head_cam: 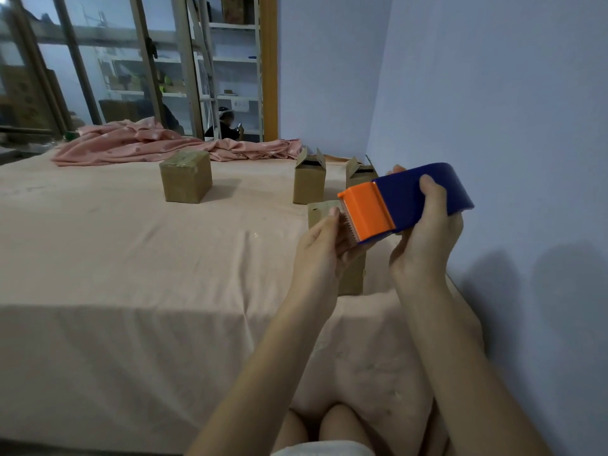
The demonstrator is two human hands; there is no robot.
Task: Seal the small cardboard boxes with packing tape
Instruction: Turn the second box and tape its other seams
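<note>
Two hands meet at the tape dispenser (pixel 408 200), which is held in the air above the nearest box (pixel 335 255), the landmark for what follows. The right hand (pixel 424 238) wraps the blue body from below, thumb over the near face and fingertips showing above the far edge, so it has a firm hold. The left hand (pixel 324 241) comes in from the left, its fingers curled up at the orange cutter end by the serrated teeth. It seems to be picking at the tape's free end, though whether any tape is actually pinched cannot be told.

The dispenser's long axis runs left to right and slightly downward toward the left, with the cutter end pointing at the left hand and sitting almost directly over the nearest box. That box stands on the pink bedsheet (pixel 131 258), partly hidden behind the left hand and wrist; its top appears closed but untaped. So the tape has to travel down and slightly away from the fingers, and the left hand is the nearer one to lay the free end.

Beyond the nearest box stand two open-flapped boxes (pixel 309 182), (pixel 360 174). Far to the left of them is a taped box (pixel 186 181), apparently finished. Behind that lies a rumpled pink blanket (pixel 148 144).
</note>
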